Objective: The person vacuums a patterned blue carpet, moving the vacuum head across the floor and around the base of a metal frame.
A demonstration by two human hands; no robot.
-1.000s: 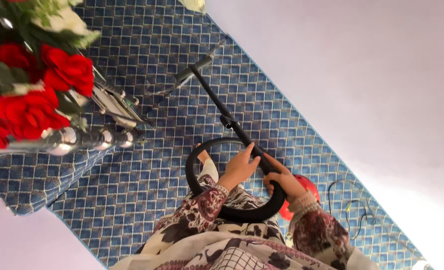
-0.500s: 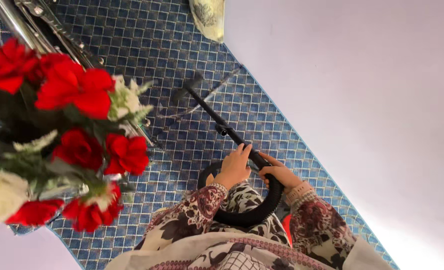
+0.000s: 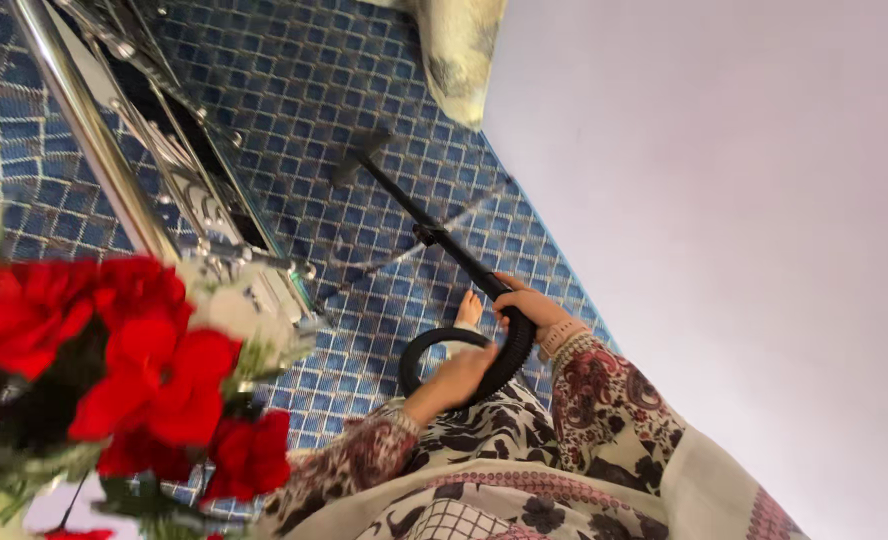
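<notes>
Head view: right hand [image 3: 527, 303] grips the black vacuum wand [image 3: 419, 222]; left hand [image 3: 461, 375] holds its ribbed hose [image 3: 509, 352].

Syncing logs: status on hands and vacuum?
Right hand gripping vacuum wand. Left hand on black hose loop. Nozzle on blue carpet. Bare foot beside hose.

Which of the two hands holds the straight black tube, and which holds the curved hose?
The right hand grips the straight tube; the left hand holds the curved hose.
</notes>
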